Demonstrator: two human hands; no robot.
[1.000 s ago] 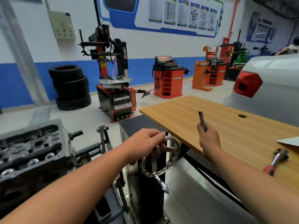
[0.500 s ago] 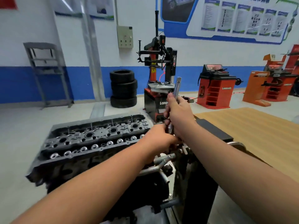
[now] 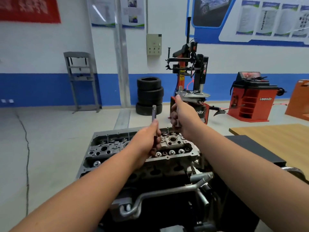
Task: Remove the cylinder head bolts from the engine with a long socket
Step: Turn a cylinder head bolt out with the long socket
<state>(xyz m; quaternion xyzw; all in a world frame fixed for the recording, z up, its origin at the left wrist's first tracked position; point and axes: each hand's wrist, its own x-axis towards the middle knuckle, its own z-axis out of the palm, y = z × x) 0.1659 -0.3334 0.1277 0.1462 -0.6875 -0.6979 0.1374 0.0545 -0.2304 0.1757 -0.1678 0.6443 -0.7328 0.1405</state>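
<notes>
The engine's grey cylinder head (image 3: 115, 149) lies below my hands, top face open, with several round bolt and valve holes showing. My left hand (image 3: 147, 141) hovers over its middle and grips a slim metal bar (image 3: 154, 113) that sticks straight up out of the fist. My right hand (image 3: 181, 118) is a little farther back and to the right, above the head's far edge. It grips a long metal socket (image 3: 179, 92) held upright. The lower ends of both tools are hidden behind my fingers.
A bent metal pipe (image 3: 158, 193) runs across the engine's near side. At right are a black cabinet (image 3: 250, 148) and a wooden table (image 3: 275, 139). Beyond the engine stand stacked tyres (image 3: 149, 96), a tyre changer (image 3: 189, 72) and a red wheel balancer (image 3: 250, 101).
The view swung left from the table to the engine. My hands came together on the tool, then parted, and now each holds a metal piece above the cylinder head.
</notes>
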